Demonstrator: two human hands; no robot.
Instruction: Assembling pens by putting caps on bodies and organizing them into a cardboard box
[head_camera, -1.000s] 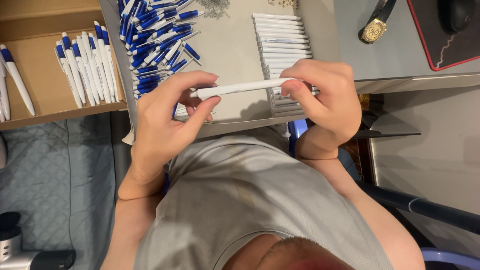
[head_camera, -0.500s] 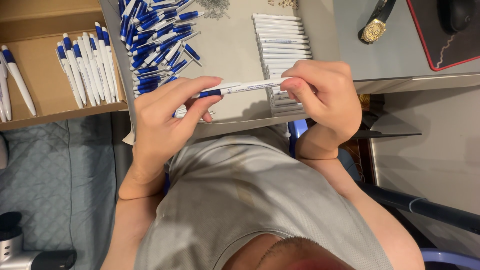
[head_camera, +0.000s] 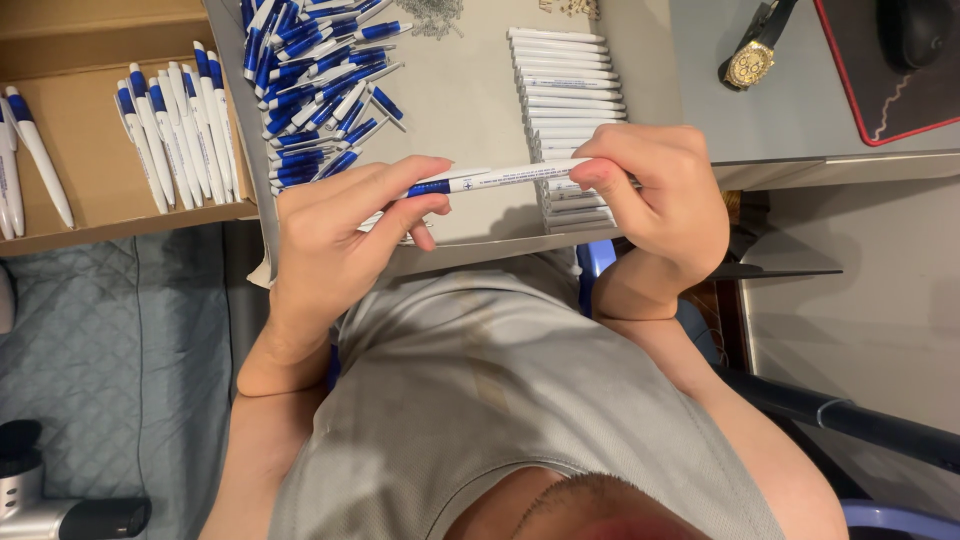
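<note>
Pen (head_camera: 500, 179) held level just above the table's near edge (head_camera: 480, 255) | left hand (head_camera: 335, 235) pinches its blue end | right hand (head_camera: 655, 195) grips its white end | white barrels row (head_camera: 565, 80) beyond | blue-white pen pile (head_camera: 315, 90) beyond left.

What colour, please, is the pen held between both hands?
White barrel with a blue end, the pen, clearest in the head view.

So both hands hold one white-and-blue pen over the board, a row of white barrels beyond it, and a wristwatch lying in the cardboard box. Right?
Not quite. The wristwatch lies on the grey desk, not in the cardboard box; that box holds finished pens. The head view shows it. The left hand and right hand do hold one pen.
</note>
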